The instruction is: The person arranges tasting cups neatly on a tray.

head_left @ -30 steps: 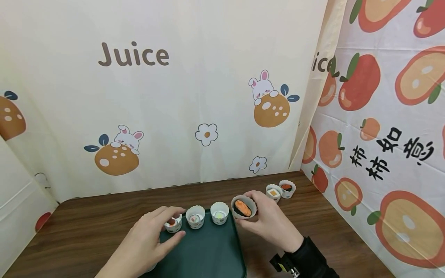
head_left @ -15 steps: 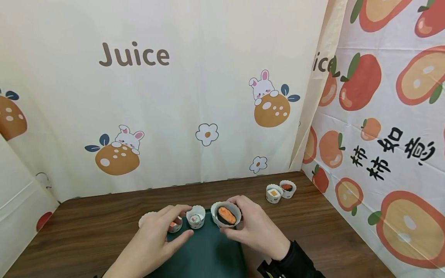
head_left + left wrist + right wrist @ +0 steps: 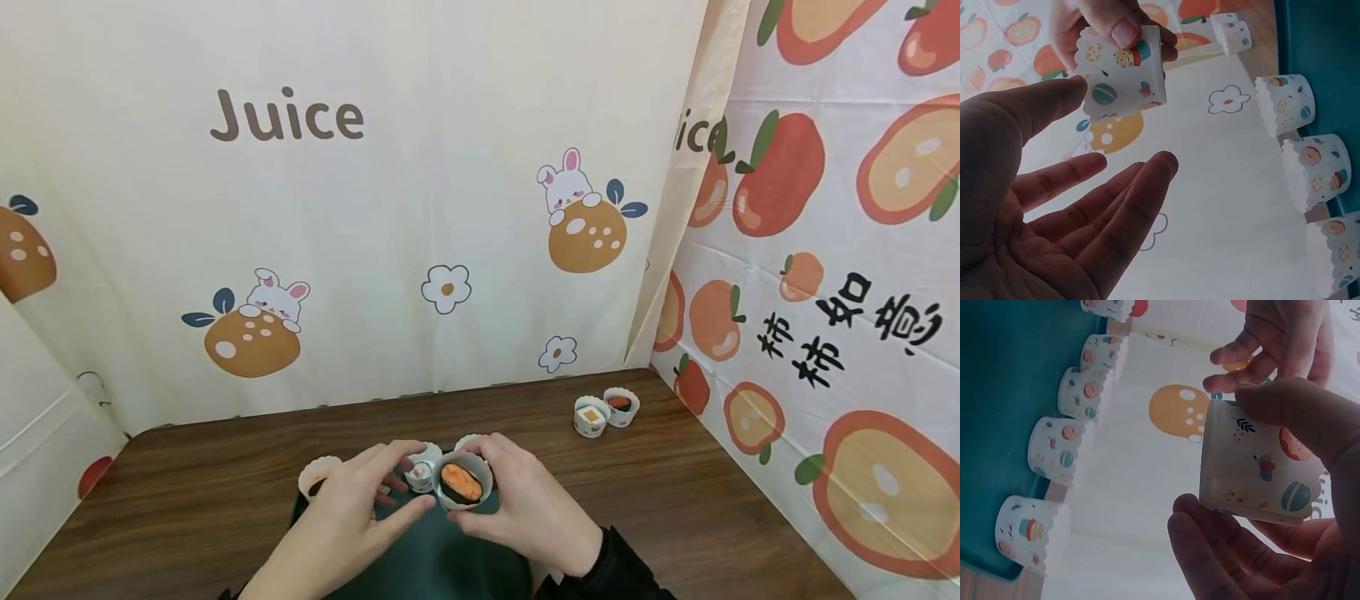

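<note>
My right hand (image 3: pixel 525 504) holds a white printed paper baking cup (image 3: pixel 471 464) by its side, above the green tray (image 3: pixel 450 562). Inside that cup lies an orange-topped piece of sushi (image 3: pixel 461 482) with a dark wrap. In the right wrist view, thumb and fingers grip the cup (image 3: pixel 1254 465) from opposite sides. My left hand (image 3: pixel 356 504) hovers at the cup's left, fingers spread and holding nothing. Its thumb tip is close to the cup (image 3: pixel 1122 84) in the left wrist view; I cannot tell whether they touch.
Several similar cups stand in a row along the tray's far edge, among them a cup (image 3: pixel 420 468) behind my hands and one (image 3: pixel 319 473) at the left corner. Two more cups, one with a yellow-topped piece (image 3: pixel 590 417) and one with a red-topped piece (image 3: pixel 621 407), stand at the table's back right.
My right hand has carried the cup with the orange-topped sushi leftward over the tray. My left hand has shifted slightly right, so the two hands are now close together.
</note>
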Demonstrator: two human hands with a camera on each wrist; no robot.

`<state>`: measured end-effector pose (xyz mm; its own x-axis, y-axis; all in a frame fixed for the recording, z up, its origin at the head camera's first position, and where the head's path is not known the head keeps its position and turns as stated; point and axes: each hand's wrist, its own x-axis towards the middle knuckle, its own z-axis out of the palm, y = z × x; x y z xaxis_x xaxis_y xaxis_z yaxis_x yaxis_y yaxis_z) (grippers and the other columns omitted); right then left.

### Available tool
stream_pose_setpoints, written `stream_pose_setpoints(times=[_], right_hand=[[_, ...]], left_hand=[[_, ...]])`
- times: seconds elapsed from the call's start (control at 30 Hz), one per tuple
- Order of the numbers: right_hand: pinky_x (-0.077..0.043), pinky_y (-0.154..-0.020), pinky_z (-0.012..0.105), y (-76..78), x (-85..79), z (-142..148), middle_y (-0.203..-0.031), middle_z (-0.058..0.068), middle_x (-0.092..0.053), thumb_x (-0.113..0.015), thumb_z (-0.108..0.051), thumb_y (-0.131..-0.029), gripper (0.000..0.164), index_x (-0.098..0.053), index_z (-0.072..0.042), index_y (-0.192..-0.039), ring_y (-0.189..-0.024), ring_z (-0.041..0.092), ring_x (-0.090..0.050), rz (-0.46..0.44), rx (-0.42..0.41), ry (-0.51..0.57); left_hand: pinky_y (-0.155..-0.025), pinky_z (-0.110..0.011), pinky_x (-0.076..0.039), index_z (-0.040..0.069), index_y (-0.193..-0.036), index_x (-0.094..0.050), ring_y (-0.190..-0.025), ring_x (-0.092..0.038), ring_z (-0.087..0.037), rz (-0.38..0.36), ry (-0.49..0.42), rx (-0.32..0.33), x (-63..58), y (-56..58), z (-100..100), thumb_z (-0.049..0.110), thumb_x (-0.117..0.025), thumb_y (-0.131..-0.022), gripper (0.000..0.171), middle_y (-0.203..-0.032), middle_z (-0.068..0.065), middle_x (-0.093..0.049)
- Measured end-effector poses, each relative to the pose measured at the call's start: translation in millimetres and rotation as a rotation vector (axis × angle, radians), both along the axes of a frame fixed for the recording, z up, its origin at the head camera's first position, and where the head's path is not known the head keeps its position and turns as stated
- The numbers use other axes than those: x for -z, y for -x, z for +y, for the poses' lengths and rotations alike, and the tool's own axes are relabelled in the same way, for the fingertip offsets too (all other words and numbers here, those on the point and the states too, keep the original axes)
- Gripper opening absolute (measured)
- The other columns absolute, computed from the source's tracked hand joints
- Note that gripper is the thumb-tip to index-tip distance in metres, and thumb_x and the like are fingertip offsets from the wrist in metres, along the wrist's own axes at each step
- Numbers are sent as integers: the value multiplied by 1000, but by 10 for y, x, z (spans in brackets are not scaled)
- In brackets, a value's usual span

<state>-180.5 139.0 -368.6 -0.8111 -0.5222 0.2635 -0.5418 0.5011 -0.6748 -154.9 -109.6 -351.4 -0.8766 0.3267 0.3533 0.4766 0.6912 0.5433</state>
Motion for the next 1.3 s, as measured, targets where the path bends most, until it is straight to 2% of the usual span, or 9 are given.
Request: stream_pose_setpoints(times=[0.07, 0.13, 0.17, 0.23, 0.43, 0.73, 0.9, 1.13, 1.3], right_hand=[[-59, -95, 28, -6, 3, -17, -118, -9, -64, -86, -28, -93, 48, -62, -20, -133, -104, 4, -63, 8, -4, -7], [-59, -94, 28, -8, 5, -28, -119, -9, -64, -86, -28, -93, 47, -62, -20, -132, -104, 4, -63, 15, -7, -9], [-59, -94, 27, -10, 6, -32, -119, -9, -64, -86, -29, -93, 47, -62, -20, -132, -104, 4, -63, 20, -7, -11], [-59, -94, 27, -11, 13, -39, -120, -9, -64, -85, -29, -93, 46, -61, -20, -132, -104, 4, -62, 27, -9, -10], [-58, -94, 25, -9, 55, -84, -121, -10, -62, -86, -27, -93, 43, -61, -21, -129, -103, 3, -62, 50, -41, 9], [-59, -91, 23, -7, 120, -140, -118, -8, -64, -89, -28, -91, 45, -64, -17, -127, -100, 1, -62, 22, -44, 34], [-60, -84, 21, -3, 124, -147, -117, -3, -63, -90, -28, -89, 47, -65, -15, -128, -95, -1, -61, -20, -55, 55], [-59, -86, 19, -12, 119, -121, -116, -1, -62, -87, -23, -91, 50, -64, -11, -133, -95, 1, -64, 8, -57, 18], [-59, -87, 19, -16, 114, -132, -117, -1, -63, -86, -22, -91, 52, -64, -10, -137, -96, 1, -65, 17, -56, 1]], left_hand=[[-90, -67, -12, 27, -132, -69, -85, -71, 4, -12, -2, -1, 7, -1, 10, 40, -87, -90, 47, -103, 19, -70], [-109, -62, -12, 24, -133, -69, -85, -71, 3, -21, -5, 6, 10, 5, 9, 43, -85, -91, 48, -103, 16, -70], [-104, -35, -38, 24, -133, -69, -85, -71, 2, -31, -10, 10, 10, 8, 7, 44, -85, -92, 49, -104, 14, -71], [-79, -18, -53, 22, -135, -68, -85, -70, 2, -56, -23, 23, 8, 14, -2, 47, -82, -93, 51, -107, 9, -72], [-74, -17, -58, 18, -139, -66, -85, -68, 1, -136, -63, 75, 10, 30, -12, 50, -80, -95, 56, -111, 0, -71], [-73, -19, -61, 12, -132, -69, -83, -71, 4, -133, -154, 161, 66, 28, 6, 28, -81, -98, 39, -109, 1, -71], [-74, -15, -60, 7, -134, -70, -90, -74, -1, -139, -185, 146, 92, 14, -12, 19, -81, -97, 40, -113, -3, -72], [-74, -15, -59, 14, -140, -68, -97, -64, -5, -108, -141, 84, 118, -7, 0, 52, -83, -90, 64, -111, 5, -68], [-74, -14, -58, 17, -143, -65, -101, -63, -10, -121, -104, 54, 109, -10, -17, 51, -88, -86, 71, -118, 3, -69]])
